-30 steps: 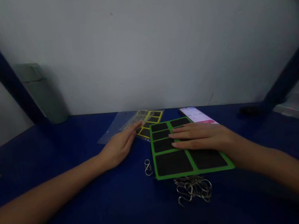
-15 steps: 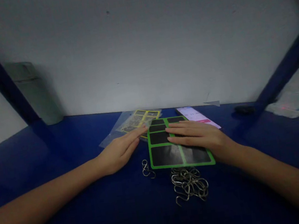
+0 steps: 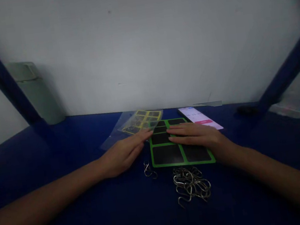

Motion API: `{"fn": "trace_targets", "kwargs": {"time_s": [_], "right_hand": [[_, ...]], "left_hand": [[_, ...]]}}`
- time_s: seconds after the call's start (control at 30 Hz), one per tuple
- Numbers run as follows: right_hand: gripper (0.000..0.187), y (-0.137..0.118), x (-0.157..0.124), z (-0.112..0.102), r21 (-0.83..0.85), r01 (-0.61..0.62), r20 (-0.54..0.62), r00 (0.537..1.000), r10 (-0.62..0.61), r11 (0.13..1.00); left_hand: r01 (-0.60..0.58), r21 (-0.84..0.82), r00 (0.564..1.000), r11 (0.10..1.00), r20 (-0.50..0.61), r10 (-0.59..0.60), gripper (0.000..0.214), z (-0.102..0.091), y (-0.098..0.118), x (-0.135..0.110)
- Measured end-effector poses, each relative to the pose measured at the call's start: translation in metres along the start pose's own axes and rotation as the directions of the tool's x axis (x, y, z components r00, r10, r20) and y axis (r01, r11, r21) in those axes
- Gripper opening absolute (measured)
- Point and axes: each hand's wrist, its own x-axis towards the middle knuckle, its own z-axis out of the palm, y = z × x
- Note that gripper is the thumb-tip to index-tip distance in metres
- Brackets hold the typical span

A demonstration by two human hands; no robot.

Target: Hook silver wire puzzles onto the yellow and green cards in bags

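Observation:
A green-framed sheet of black rectangular pads [image 3: 172, 154] lies flat on the blue table [image 3: 60, 146]. My right hand [image 3: 197, 136] rests on it palm down, fingers stretched out and pointing left. My left hand [image 3: 126, 151] lies flat beside the sheet's left edge, fingertips reaching its upper left corner. Just behind is a yellow-framed sheet of pads [image 3: 141, 120] in a clear plastic bag. A pile of several metal S-hooks [image 3: 192, 186] sits in front of the green sheet, and a single hook [image 3: 148, 170] lies near my left hand.
A phone [image 3: 200, 118] with a lit screen lies behind my right hand. A grey-green bottle [image 3: 37, 94] stands at the back left beside a slanted blue frame bar [image 3: 2, 80]. Another blue bar [image 3: 288, 70] slants at the right, with packets [image 3: 298, 106] beyond it. A white wall closes the back.
The green sheet has slid back and left toward the yellow sheet under my right hand. My left hand has moved right, from the plastic bag to the green sheet's corner.

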Motion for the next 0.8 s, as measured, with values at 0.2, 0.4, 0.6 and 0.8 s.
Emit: {"fn": "trace_targets", "kwargs": {"time_s": [0.2,0.4,0.6,0.8], "right_hand": [[0.035,0.002,-0.002,0.001,0.007,-0.021,0.004,1.000,0.020,1.000],[0.035,0.001,-0.002,0.002,0.036,-0.010,0.035,0.999,0.009,0.999],[0.037,0.000,0.001,0.001,0.059,0.000,0.046,0.999,-0.002,0.998],[0.035,-0.001,0.001,0.001,0.078,-0.013,0.038,0.999,0.010,0.997]], "left_hand": [[0.026,-0.200,0.999,0.980,0.035,-0.020,0.041,-0.010,0.005,0.002],[0.149,-0.160,0.988,0.976,-0.025,-0.154,0.043,-0.026,-0.022,0.005],[0.177,0.158,0.961,0.971,0.184,-0.205,0.071,-0.027,-0.053,-0.003],[0.143,0.120,0.935,0.982,0.308,-0.174,0.069,-0.030,-0.048,-0.004]]}}
